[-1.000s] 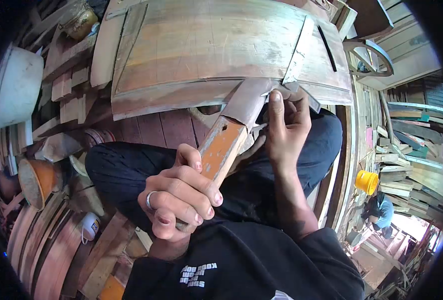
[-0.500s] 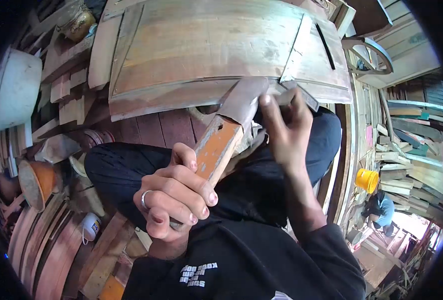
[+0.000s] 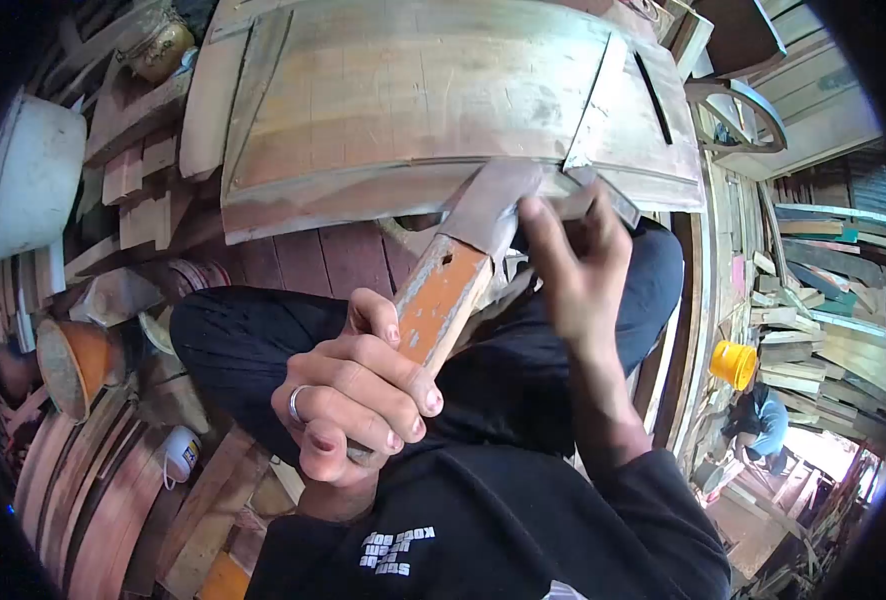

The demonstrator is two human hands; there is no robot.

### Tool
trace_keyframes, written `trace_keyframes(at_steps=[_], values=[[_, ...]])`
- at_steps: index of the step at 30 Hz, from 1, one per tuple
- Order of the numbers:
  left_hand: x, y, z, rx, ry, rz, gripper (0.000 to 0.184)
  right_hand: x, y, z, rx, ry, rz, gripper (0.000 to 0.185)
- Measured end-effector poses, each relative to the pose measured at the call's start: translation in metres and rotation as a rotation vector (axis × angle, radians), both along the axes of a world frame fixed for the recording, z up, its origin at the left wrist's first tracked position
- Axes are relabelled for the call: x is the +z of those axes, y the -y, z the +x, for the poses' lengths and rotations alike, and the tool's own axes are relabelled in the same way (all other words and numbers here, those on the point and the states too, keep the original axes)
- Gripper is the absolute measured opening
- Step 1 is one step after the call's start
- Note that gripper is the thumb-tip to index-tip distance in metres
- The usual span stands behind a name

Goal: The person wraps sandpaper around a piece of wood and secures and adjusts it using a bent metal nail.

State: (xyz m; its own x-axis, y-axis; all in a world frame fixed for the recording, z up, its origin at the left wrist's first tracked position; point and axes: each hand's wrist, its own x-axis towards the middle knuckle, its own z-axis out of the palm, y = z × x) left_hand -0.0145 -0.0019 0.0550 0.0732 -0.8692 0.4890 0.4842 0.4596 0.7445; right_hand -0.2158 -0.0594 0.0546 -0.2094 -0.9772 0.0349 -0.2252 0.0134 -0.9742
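Observation:
My left hand (image 3: 363,385), with a ring on one finger, is closed round the near end of a wooden bar (image 3: 443,300). The bar has worn orange paint and a small dark hole; it slants up and away from me. Brown sandpaper-like sheet (image 3: 493,210) wraps its far end. Close beside that wrapped end is my right hand (image 3: 588,265), thumb extended and fingers curled, slightly blurred. Something greyish shows between its thumb and fingers, but I cannot make out what. A dark, flat block (image 3: 613,198) sits just past the fingers.
A broad wooden panel (image 3: 393,90) lies beyond my hands, above my crossed legs. At left are a white bucket (image 3: 33,185), an orange bowl (image 3: 71,365) and wood offcuts. A yellow bucket (image 3: 733,364), stacked boards (image 3: 823,280) and another person (image 3: 760,420) are at right.
My left hand and the wrapped bar have shifted slightly to the right. My right hand has moved a little downward and right, staying beside the wrapped end.

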Motion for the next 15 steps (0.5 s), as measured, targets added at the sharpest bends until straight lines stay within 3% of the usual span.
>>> trace_keyframes(at_steps=[4, 8, 15], values=[[0.001, 0.002, -0.003, 0.039, 0.053, -0.015, 0.048, -0.010, 0.007, -0.004, -0.117, 0.109, 0.033, 0.017], [-0.002, 0.002, -0.002, 0.055, -0.008, 0.034, 0.047, -0.015, -0.018, 0.003, -0.009, 0.253, 0.063, 0.015], [0.001, -0.010, -0.014, 0.007, 0.080, -0.032, 0.040, -0.002, -0.013, -0.004, -0.068, 0.431, 0.087, 0.022]])
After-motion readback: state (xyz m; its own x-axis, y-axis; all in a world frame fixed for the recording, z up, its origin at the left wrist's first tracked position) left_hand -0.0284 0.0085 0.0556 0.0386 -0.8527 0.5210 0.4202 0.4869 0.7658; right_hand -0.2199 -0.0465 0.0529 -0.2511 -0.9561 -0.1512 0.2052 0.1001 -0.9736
